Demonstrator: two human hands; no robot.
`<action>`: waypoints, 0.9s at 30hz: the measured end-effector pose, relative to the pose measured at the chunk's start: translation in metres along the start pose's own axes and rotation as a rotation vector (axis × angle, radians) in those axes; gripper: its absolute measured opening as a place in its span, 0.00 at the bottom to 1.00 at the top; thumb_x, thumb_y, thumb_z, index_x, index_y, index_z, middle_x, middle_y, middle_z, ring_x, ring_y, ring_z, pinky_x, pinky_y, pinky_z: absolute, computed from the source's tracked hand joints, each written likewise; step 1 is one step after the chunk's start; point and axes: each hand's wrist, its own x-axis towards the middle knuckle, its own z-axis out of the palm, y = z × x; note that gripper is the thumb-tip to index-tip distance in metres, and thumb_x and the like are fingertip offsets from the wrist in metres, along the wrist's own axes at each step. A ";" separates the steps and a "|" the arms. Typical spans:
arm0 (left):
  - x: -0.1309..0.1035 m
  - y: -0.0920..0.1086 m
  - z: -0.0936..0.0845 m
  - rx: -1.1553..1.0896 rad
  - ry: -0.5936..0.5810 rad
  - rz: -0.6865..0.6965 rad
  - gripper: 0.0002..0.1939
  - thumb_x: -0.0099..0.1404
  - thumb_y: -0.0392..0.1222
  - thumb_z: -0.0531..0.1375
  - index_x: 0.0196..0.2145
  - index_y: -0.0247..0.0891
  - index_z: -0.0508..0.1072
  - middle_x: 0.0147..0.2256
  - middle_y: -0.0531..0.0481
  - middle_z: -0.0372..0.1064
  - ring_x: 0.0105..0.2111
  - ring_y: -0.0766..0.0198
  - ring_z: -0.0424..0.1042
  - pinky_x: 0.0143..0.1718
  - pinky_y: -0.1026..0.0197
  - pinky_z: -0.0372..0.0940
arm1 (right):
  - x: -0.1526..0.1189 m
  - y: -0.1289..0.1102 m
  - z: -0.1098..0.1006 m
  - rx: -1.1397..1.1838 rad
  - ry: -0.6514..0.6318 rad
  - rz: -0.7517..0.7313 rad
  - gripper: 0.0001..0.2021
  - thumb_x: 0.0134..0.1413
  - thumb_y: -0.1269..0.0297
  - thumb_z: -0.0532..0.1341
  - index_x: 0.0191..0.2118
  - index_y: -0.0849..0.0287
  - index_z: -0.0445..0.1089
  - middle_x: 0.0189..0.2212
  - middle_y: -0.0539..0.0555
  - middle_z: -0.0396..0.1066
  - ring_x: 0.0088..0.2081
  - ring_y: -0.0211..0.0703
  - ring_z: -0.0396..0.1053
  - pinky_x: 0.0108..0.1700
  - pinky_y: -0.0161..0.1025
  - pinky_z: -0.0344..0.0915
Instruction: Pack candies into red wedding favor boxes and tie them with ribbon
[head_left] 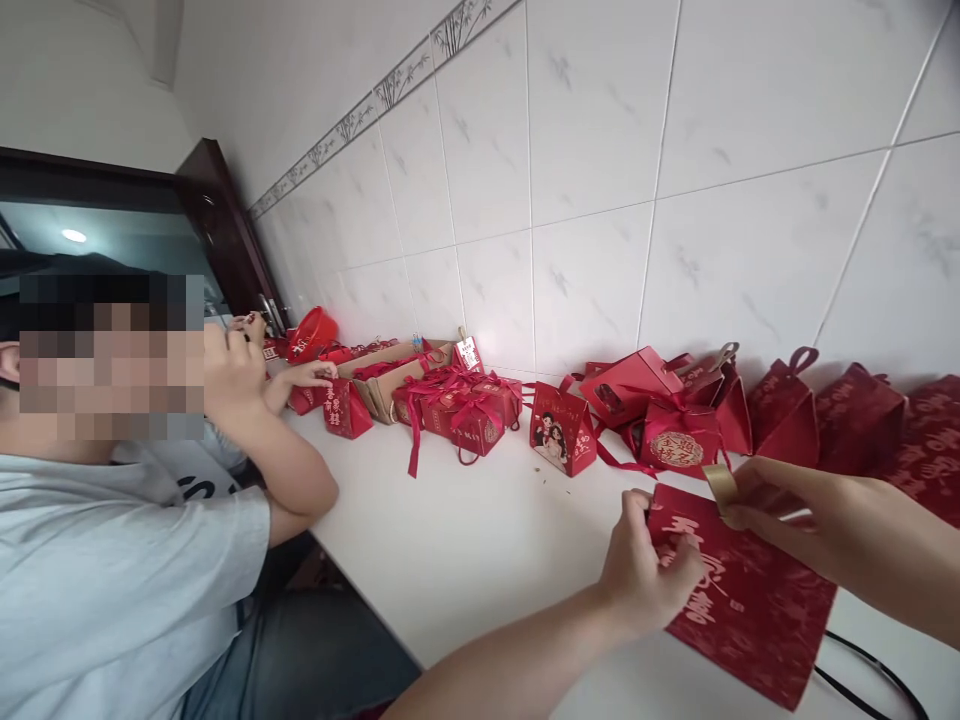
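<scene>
A flat dark red gift bag (pixel 757 600) with pale pink lettering tilts above the white table on the right. My left hand (pixel 652 570) grips its left edge, thumb across the printed face. Over its upper edge, my right hand (pixel 795 510) pinches a short gold strip (pixel 721 484) between thumb and fingers. Whether the strip is attached to the bag, I cannot tell. Just beyond stand a red triangular box (pixel 561 430) with a printed couple and a red box (pixel 679 437) with a round gold emblem.
Red boxes (pixel 859 410) line the tiled wall at right. Ribbon-tied boxes (pixel 480 410) and a cardboard carton (pixel 384 393) stand farther left. At the left sits a person (pixel 135 580) with one arm raised; another hand (pixel 311 374) is behind. A black cable (pixel 885 668) lies at lower right.
</scene>
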 end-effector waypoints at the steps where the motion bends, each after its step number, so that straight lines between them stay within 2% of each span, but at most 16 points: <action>1: 0.000 0.000 0.000 -0.003 -0.009 -0.003 0.20 0.56 0.45 0.62 0.32 0.41 0.51 0.26 0.57 0.55 0.21 0.74 0.53 0.21 0.68 0.51 | 0.000 0.001 -0.001 0.014 -0.055 -0.004 0.04 0.42 0.55 0.63 0.27 0.46 0.69 0.25 0.49 0.76 0.26 0.46 0.74 0.25 0.38 0.67; 3: 0.000 -0.001 0.000 0.001 -0.020 0.003 0.20 0.57 0.46 0.62 0.32 0.41 0.50 0.26 0.57 0.55 0.20 0.74 0.53 0.21 0.68 0.51 | 0.000 0.000 -0.004 0.026 -0.168 0.011 0.05 0.45 0.54 0.61 0.28 0.46 0.68 0.27 0.51 0.76 0.28 0.48 0.74 0.27 0.40 0.68; 4: 0.001 -0.001 -0.001 0.010 -0.022 0.012 0.20 0.57 0.46 0.62 0.32 0.41 0.50 0.26 0.57 0.55 0.20 0.74 0.53 0.21 0.68 0.51 | 0.001 -0.002 -0.005 0.017 -0.178 0.028 0.06 0.46 0.54 0.61 0.28 0.47 0.68 0.27 0.52 0.76 0.29 0.49 0.74 0.28 0.41 0.68; 8: 0.000 0.000 -0.001 0.070 -0.001 0.058 0.17 0.58 0.47 0.60 0.34 0.41 0.52 0.28 0.55 0.58 0.22 0.73 0.56 0.23 0.69 0.54 | -0.001 -0.016 -0.010 -0.064 -0.145 0.105 0.06 0.45 0.55 0.59 0.27 0.50 0.67 0.27 0.52 0.75 0.30 0.51 0.74 0.30 0.43 0.67; 11: 0.000 0.003 -0.003 0.090 -0.018 0.065 0.15 0.61 0.46 0.58 0.36 0.41 0.52 0.28 0.54 0.61 0.24 0.71 0.61 0.25 0.68 0.58 | -0.004 -0.028 -0.014 -0.083 -0.167 0.128 0.07 0.47 0.57 0.57 0.27 0.53 0.66 0.26 0.51 0.74 0.29 0.48 0.73 0.29 0.40 0.65; 17: 0.002 0.002 -0.008 0.134 -0.037 0.107 0.11 0.63 0.44 0.55 0.37 0.40 0.53 0.30 0.55 0.62 0.26 0.71 0.62 0.27 0.68 0.60 | -0.008 -0.043 -0.023 -0.011 -0.173 0.038 0.03 0.53 0.65 0.54 0.32 0.53 0.65 0.27 0.47 0.73 0.29 0.41 0.71 0.30 0.34 0.62; 22: 0.002 0.002 -0.008 0.141 -0.059 0.053 0.13 0.63 0.46 0.55 0.36 0.41 0.52 0.26 0.58 0.59 0.20 0.74 0.56 0.21 0.70 0.56 | -0.009 -0.052 -0.028 -0.013 -0.169 0.070 0.06 0.54 0.68 0.53 0.30 0.55 0.67 0.26 0.49 0.72 0.27 0.39 0.69 0.28 0.34 0.60; 27: 0.003 0.003 -0.008 0.141 -0.051 0.054 0.14 0.62 0.48 0.55 0.35 0.41 0.52 0.25 0.59 0.56 0.19 0.74 0.56 0.20 0.70 0.55 | -0.010 -0.049 -0.030 0.013 -0.159 0.033 0.07 0.52 0.71 0.53 0.31 0.55 0.68 0.26 0.48 0.72 0.26 0.38 0.68 0.29 0.33 0.60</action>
